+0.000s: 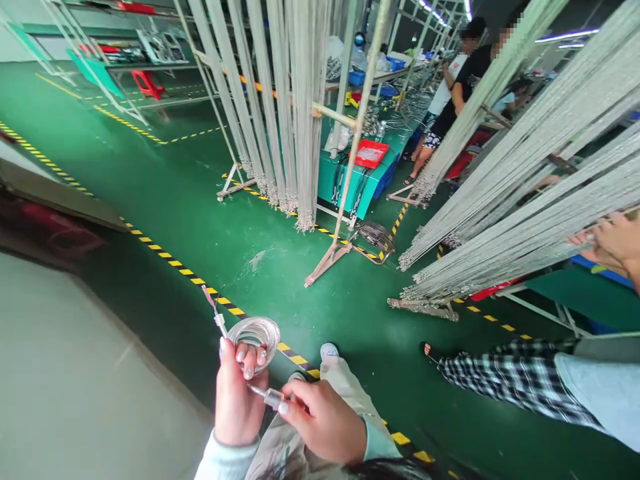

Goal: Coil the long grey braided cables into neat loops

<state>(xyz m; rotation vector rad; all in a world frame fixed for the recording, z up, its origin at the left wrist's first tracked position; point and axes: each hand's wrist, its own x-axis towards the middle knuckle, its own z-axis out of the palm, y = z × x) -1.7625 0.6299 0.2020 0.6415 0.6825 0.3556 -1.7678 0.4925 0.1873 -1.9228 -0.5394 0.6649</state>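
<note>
My left hand is closed around a small coil of clear-jacketed silvery cable, low in the middle of the view. Above the thumb the cable's stripped end sticks up, with thin red and dark wires fanning out. My right hand pinches a metal cable connector between thumb and forefinger, just below the coil. From the connector's tip a thin end points toward my left palm. Part of the cable is hidden behind my left fingers.
Racks of long hanging silvery cables stand ahead and at right. A floor fan sits by a rack foot. A person in checked trousers is close at right, hands on the cables. Two other people stand farther back. A pale surface lies at left.
</note>
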